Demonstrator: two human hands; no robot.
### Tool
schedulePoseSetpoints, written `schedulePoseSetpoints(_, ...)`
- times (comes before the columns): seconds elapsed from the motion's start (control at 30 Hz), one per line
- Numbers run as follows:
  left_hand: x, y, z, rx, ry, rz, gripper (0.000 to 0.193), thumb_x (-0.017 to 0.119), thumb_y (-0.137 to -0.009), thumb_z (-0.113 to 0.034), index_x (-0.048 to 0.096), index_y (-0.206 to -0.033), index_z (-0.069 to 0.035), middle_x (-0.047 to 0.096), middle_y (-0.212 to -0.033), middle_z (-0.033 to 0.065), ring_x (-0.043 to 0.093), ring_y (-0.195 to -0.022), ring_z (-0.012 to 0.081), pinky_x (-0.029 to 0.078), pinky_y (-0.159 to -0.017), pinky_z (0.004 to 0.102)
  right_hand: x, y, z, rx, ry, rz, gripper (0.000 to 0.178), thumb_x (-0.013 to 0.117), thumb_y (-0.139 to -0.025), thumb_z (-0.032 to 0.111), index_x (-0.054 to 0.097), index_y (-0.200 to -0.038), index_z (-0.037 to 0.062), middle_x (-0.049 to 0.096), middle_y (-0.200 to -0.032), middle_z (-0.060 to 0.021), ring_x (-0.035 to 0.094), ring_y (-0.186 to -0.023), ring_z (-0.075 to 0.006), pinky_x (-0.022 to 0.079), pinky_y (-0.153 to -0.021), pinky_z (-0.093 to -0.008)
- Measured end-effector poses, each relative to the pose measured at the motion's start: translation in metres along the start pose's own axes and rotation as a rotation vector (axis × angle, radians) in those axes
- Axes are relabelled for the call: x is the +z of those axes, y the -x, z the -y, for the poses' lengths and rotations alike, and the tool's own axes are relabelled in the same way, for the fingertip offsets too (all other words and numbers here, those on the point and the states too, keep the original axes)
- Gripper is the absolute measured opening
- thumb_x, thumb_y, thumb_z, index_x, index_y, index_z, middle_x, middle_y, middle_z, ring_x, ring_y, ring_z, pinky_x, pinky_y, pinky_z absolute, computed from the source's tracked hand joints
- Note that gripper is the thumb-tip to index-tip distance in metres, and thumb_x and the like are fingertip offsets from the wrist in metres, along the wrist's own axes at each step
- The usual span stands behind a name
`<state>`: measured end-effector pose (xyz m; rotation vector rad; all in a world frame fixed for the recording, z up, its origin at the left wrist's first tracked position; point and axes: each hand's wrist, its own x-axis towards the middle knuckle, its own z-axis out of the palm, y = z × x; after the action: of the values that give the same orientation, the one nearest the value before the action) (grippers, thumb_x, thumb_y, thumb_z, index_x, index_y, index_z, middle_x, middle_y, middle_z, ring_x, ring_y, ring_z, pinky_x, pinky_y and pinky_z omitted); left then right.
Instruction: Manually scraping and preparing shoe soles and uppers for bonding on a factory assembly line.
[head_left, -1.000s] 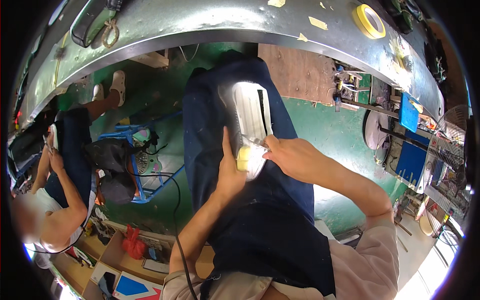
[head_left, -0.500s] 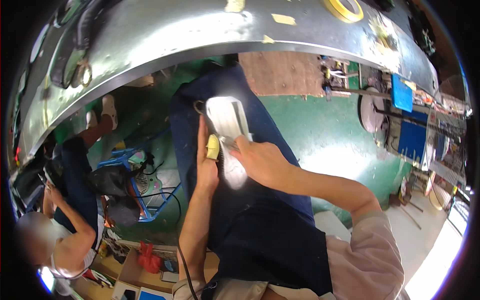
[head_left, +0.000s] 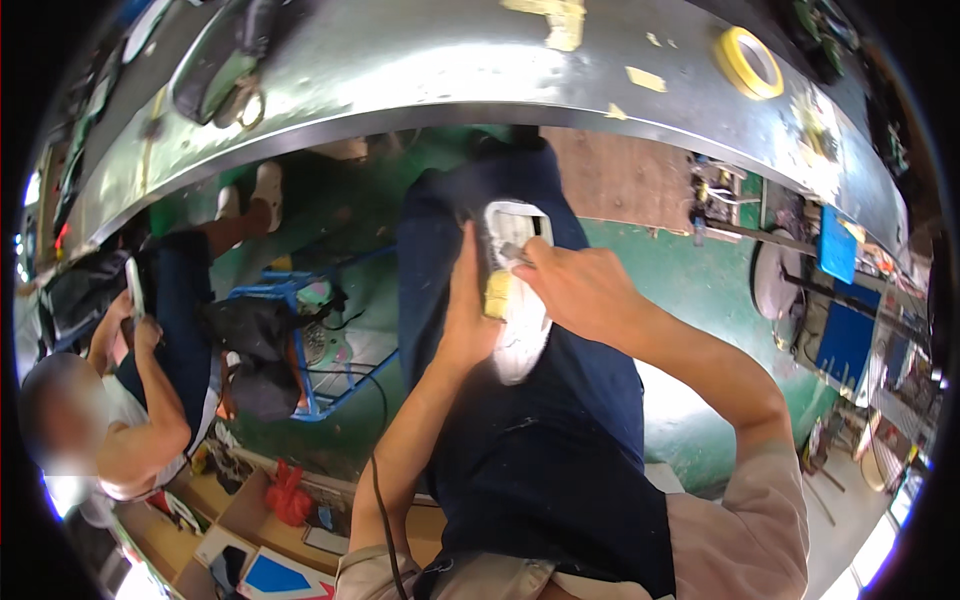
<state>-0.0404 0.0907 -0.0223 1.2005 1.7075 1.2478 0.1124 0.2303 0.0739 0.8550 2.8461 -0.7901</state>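
Observation:
A white shoe (head_left: 523, 335) lies lengthwise over my lap, its opening at the far end. My left hand (head_left: 470, 310) holds it along the left side, with the fingers stretched toward the far end. A yellow block-like piece (head_left: 497, 294) sits at my left thumb, against the shoe; whether it is wrapped on the thumb or held is unclear. My right hand (head_left: 580, 285) is closed over the shoe's right side. Its thumb and forefinger pinch a small grey piece (head_left: 515, 252) against the upper; its exact kind is hidden.
A metal workbench (head_left: 400, 85) spans the far side, with a yellow tape roll (head_left: 748, 63) on it. A co-worker (head_left: 150, 425) sits at left beside a blue-framed stool (head_left: 312, 400). Boxes and a red bag (head_left: 288, 495) stand lower left. A black cord (head_left: 378, 480) crosses my left arm.
The view has shifted, so the scene sits further right and lower on the left. The shoe has turned, showing more of its opening. My right fingers have moved further up the shoe.

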Motion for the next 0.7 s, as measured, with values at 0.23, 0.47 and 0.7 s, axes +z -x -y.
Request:
schedulePoseSetpoints(0.23, -0.009, 0.000, -0.028, -0.126, 0.367, 0.055, 0.116, 0.084, -0.090, -0.004, 0.008, -0.177, -0.008, 0.032, -0.175, 0.0205, 0.036, -0.160, 0.0301, 0.029, -0.131, 0.0418, 0.017, -0.001, -0.009, -0.023, -0.051, -0.145, 0.034, 0.060, -0.110, 0.039, 0.055, -0.104, 0.0059, 0.074, -0.081, -0.0149, 0.074, -0.069, -0.0349, 0.056, -0.059, -0.0463)
schedulePoseSetpoints(0.47, -0.014, 0.011, -0.051, -0.063, 0.344, -0.121, 0.091, 0.082, -0.092, -0.002, 0.034, -0.168, -0.006, 0.054, -0.158, 0.0175, 0.054, -0.145, 0.0287, 0.041, -0.124, 0.0459, -0.016, 0.075, -0.033, 0.701, -1.228, 0.525, 0.050, 0.055, -0.114, 0.047, 0.059, -0.132, 0.0007, 0.078, -0.095, -0.0075, 0.072, -0.071, -0.0191, 0.057, -0.068, -0.0411)
schedulePoseSetpoints(0.7, -0.027, -0.008, -0.109, -0.266, 0.408, -0.449, 0.044, 0.047, -0.115, -0.030, 0.060, -0.147, -0.001, 0.072, -0.127, 0.0097, 0.066, -0.123, 0.0188, 0.050, -0.110, 0.0368, -0.028, 0.056, -0.020, 0.428, -1.157, -0.124, 0.038, 0.059, -0.113, 0.024, 0.056, -0.142, -0.0001, 0.071, -0.098, -0.0048, 0.064, -0.077, -0.0094, 0.053, -0.072, -0.0282)
